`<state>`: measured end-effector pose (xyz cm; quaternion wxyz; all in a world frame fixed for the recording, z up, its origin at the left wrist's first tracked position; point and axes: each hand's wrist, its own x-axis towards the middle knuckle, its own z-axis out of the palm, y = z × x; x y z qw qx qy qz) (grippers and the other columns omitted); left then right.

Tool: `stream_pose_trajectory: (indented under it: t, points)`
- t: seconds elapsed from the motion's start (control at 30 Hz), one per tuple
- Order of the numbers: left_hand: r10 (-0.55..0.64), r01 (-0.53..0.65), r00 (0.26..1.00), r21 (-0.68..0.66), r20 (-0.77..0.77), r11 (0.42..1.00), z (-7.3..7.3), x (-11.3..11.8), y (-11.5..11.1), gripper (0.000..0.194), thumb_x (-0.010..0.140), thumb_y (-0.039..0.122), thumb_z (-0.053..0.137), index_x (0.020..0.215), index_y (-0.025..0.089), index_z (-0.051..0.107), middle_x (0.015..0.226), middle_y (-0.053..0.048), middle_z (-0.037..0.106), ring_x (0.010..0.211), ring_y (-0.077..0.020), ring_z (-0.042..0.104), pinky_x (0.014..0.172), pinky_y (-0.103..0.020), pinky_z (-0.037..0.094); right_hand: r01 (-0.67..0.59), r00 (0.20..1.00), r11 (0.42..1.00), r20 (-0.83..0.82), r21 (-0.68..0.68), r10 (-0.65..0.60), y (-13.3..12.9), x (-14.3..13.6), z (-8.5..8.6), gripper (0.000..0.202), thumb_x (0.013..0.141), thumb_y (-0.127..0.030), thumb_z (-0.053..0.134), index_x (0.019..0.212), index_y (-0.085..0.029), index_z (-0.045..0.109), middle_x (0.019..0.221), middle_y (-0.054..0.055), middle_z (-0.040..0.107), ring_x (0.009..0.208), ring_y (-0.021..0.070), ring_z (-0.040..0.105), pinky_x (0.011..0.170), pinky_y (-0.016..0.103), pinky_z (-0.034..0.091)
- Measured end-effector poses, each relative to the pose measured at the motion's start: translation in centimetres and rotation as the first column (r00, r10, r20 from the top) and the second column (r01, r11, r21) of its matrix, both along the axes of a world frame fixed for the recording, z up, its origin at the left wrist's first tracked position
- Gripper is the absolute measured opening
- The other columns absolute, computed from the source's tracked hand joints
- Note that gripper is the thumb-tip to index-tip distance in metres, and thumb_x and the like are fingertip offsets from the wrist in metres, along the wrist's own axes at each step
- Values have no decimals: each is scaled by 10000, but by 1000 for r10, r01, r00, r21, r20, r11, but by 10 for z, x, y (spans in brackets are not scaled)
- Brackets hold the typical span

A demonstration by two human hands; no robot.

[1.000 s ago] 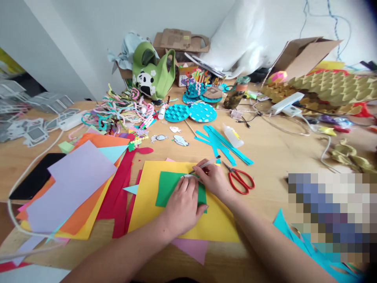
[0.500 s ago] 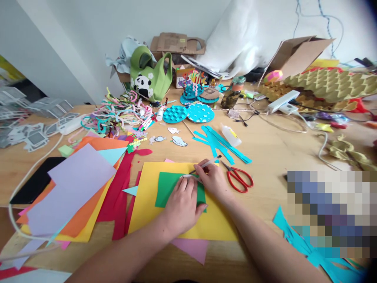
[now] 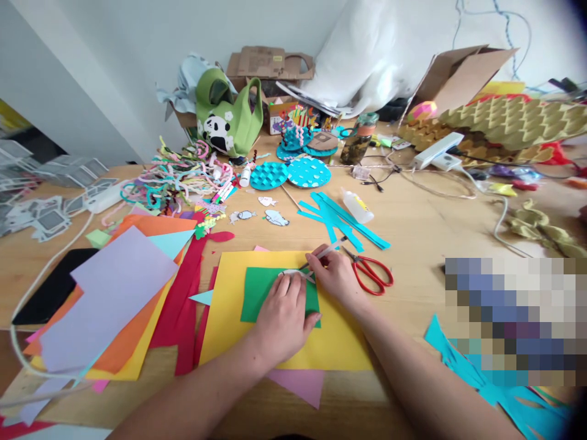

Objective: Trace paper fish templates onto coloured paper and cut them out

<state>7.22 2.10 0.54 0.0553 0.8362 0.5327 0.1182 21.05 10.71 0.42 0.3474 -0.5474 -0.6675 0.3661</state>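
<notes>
Fingers outstretched, a person's left hand lies over a white paper cutout on a green sheet atop yellow paper, as the right hand grips a slim pen beside red-handled scissors on a wooden table.

Back wall: smooth, plain, pale blue-grey surface, brightening to near white on the right. A paler slanting band crosses it at left; duller grey beyond. Twisted blue-and-white cord hangs against the wall, upper right. Furniture: broad light-brown wooden table, grain visible, reaching back near the wall. Lower left, past its edge, a small reddish-brown patch, probably floor, though blurred. Light soft, even; faint sheen on the wood.
</notes>
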Motion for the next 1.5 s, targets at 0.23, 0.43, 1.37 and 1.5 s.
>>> stream_pose_trajectory:
  t: [0.23, 0.43, 1.37, 1.5]
  points:
    - [5, -5, 1000, 7, -6, 1000, -1, 0, 1, 571, 882, 418, 541, 1297, 34, 464, 1285, -178, 513, 1207, -305, 428, 1094, -458, 338, -8, 999, 1000, 31, 22, 7, 2, 4, 4, 226, 841, -362, 510, 682, -201, 524, 585, 6, 605, 522, 148, 569, 498, 246, 410]
    - [-3, 3, 1000, 25, -29, 1000, -2, 0, 0, 561, 879, 403, 547, 1293, 34, 462, 1270, -178, 520, 1195, -308, 436, 1084, -465, 342, -73, 996, 997, 42, -3, 73, 3, 6, 5, 198, 820, -344, 520, 682, -202, 522, 600, 1, 608, 521, 140, 558, 508, 248, 415]
    - [7, -4, 999, 73, -38, 997, 0, 2, 3, 500, 891, 385, 529, 1311, 123, 459, 1213, -140, 540, 1135, -273, 466, 1011, -446, 386, -120, 989, 993, 85, 16, 119, 7, 9, 3, 143, 803, -297, 476, 689, -210, 479, 565, -15, 567, 496, 127, 517, 500, 237, 380]
    - [-2, 5, 998, 50, -57, 999, 4, 2, 5, 495, 897, 393, 520, 1302, 113, 467, 1204, -137, 541, 1108, -276, 468, 989, -443, 393, -137, 989, 990, 56, 16, 136, 8, 10, 4, 144, 808, -290, 474, 687, -211, 481, 564, -21, 559, 491, 126, 507, 492, 234, 376]
